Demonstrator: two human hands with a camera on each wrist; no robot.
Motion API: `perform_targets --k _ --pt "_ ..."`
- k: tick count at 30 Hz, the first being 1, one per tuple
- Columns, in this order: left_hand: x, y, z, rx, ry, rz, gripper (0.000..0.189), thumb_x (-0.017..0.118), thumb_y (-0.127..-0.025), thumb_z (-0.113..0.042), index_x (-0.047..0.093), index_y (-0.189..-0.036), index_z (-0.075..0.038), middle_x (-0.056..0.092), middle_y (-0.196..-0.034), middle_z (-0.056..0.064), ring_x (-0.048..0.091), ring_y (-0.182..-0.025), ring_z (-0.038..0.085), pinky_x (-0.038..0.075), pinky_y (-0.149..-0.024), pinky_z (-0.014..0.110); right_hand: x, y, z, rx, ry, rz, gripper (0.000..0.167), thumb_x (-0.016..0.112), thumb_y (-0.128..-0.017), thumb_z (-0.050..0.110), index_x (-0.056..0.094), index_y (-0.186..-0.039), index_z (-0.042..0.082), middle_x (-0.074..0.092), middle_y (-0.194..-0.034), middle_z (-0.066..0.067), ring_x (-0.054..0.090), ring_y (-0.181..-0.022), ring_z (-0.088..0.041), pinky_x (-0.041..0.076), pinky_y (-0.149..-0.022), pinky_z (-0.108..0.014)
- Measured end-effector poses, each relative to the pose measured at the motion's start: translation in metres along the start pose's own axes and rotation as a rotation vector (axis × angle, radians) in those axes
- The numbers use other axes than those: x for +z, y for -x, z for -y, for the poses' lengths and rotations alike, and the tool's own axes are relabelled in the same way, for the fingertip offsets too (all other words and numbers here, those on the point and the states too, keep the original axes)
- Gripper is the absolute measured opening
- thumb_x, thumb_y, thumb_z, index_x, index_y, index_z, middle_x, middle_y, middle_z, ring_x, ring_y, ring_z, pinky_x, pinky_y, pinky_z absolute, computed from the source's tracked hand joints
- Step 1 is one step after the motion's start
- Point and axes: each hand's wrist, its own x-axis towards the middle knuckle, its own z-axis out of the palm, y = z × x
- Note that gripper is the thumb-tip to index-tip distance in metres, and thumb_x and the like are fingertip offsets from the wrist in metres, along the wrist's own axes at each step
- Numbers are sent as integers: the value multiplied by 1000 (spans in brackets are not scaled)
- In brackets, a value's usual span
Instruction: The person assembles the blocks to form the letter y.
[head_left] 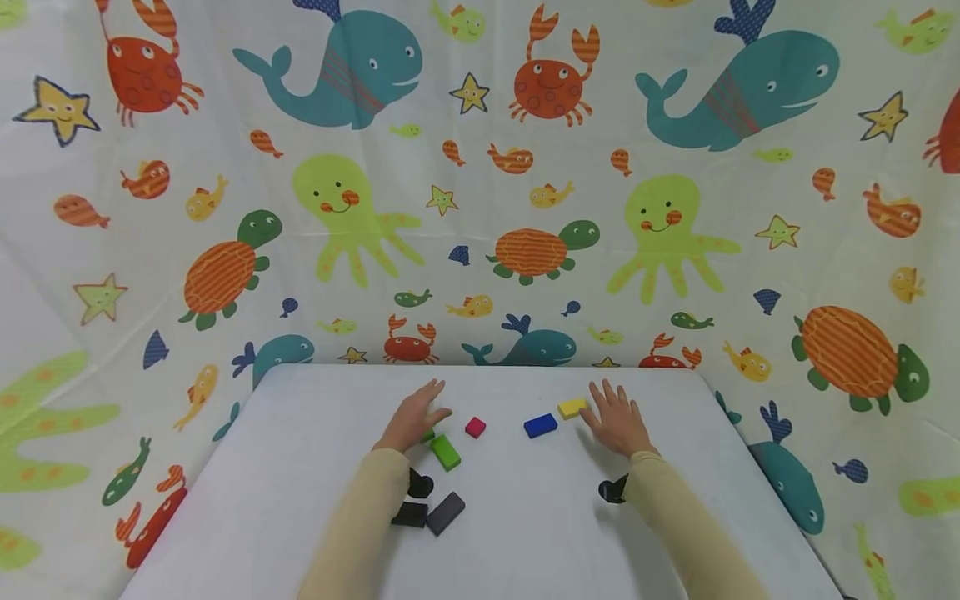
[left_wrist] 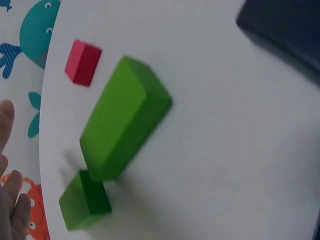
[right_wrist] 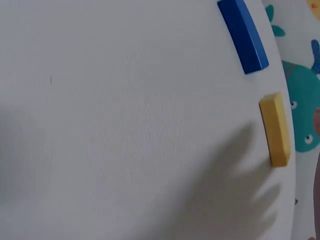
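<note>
Over the left half of the white table my left hand (head_left: pixel 412 415) hovers with fingers extended and holds nothing. Just under it are a small green block (head_left: pixel 428 435), partly hidden by the hand, and a longer green block (head_left: pixel 446 452). To their right sits a small red block (head_left: pixel 476 427). My right hand (head_left: pixel 618 417) is spread above the table, its shadow on the surface. Nearest to it lies a yellow block (head_left: pixel 572 408), with a blue block (head_left: pixel 541 426) farther left. In the left wrist view the two green blocks (left_wrist: pixel 117 120) appear close together.
Two dark blocks, one black (head_left: pixel 410 514) and one dark grey (head_left: pixel 446 513), lie nearer the front by the left forearm. The white table (head_left: pixel 525 533) ends at a back edge against a cloth (head_left: pixel 465 225) printed with sea animals.
</note>
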Motion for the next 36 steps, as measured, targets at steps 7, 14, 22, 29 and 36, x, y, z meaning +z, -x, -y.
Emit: perform_targets --k 7,14,22,29,36 --pt "24 -14 -26 151 61 13 33 70 -89 -8 67 -120 2 65 -119 16 58 -117 34 45 -99 49 10 -7 31 -40 -68 -50 64 58 -97 37 40 -148 2 34 -152 -25 30 -139 -46 26 -110 -61" --pt "39 -17 -33 99 86 117 20 68 -90 -3 72 -108 4 67 -108 14 61 -107 32 47 -97 47 21 -6 49 -67 -191 -77 51 64 -95 31 55 -139 6 49 -143 -19 43 -133 -39 34 -108 -55" --pt "49 -15 -39 33 79 113 15 71 -88 -5 74 -102 1 64 -103 11 60 -99 28 50 -94 43 39 -5 63 -75 -215 -102 46 70 -91 29 62 -131 7 55 -133 -17 49 -125 -34 40 -105 -50" --pt "51 -16 -42 30 57 105 16 73 -87 -5 74 -101 2 63 -103 11 59 -98 26 51 -93 41 44 -4 75 -57 -264 -86 44 74 -88 30 66 -127 9 55 -133 -17 49 -125 -36 41 -104 -51" --pt "60 -15 -47 1 87 90 19 73 -86 -4 73 -104 3 61 -108 13 58 -102 29 49 -95 43 51 -1 82 -37 -311 -94 43 76 -86 27 68 -122 5 57 -129 -19 51 -122 -37 42 -103 -51"
